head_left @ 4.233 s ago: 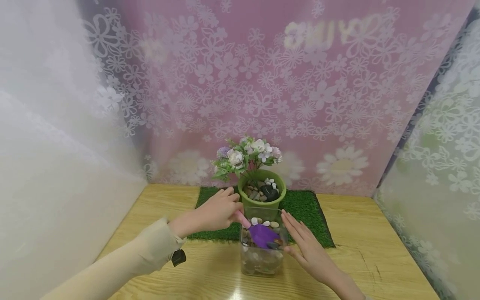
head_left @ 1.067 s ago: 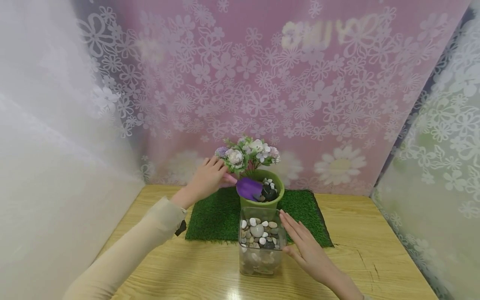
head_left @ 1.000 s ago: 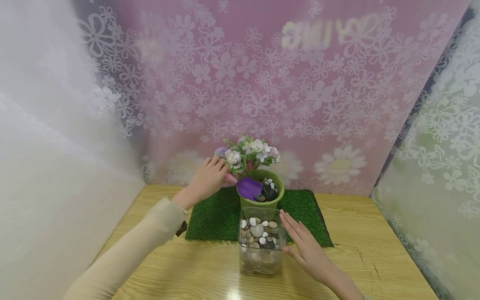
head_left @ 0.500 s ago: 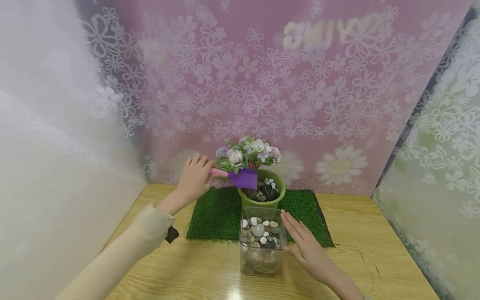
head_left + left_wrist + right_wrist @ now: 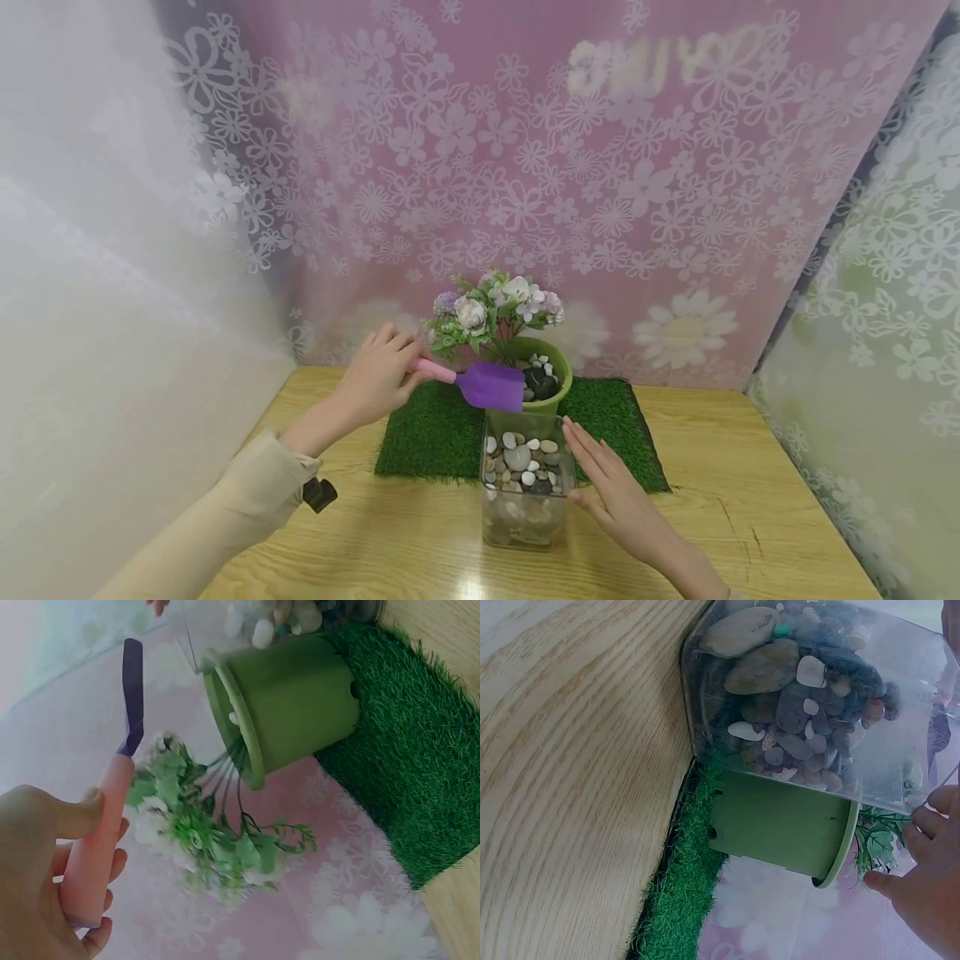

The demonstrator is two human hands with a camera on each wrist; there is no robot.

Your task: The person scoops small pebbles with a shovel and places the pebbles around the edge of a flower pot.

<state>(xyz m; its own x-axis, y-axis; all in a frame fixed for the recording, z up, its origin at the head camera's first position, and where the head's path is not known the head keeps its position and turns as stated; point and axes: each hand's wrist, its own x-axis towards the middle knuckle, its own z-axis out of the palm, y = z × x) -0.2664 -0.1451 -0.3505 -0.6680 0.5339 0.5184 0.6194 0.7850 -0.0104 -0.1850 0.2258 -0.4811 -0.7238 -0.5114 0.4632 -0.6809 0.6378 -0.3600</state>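
Note:
My left hand [image 5: 382, 375] grips the pink handle of a small garden trowel [image 5: 97, 840]. Its purple blade [image 5: 489, 386], with no stones showing on it, overlaps the front rim of the green flowerpot [image 5: 564, 377] in the head view. White and lilac flowers [image 5: 517, 302] stand in that pot beside a black stone [image 5: 540, 383] and small white pebbles. In front of it is a clear square container [image 5: 521, 529] holding pebbles [image 5: 765, 667]. Against its right rim rest the straight fingers of my right hand [image 5: 618, 504].
Under the flowerpot lies a green artificial-grass mat [image 5: 615, 425] on a wooden table [image 5: 697, 467]. A pink floral backdrop [image 5: 517, 183] rises behind, and pale curtains [image 5: 892, 325] close in both sides.
From inside the clear container, the trowel went to the flowerpot, then lifted and tilted over it. It has since come lower and nearer the container. The right hand has stayed at the rim.

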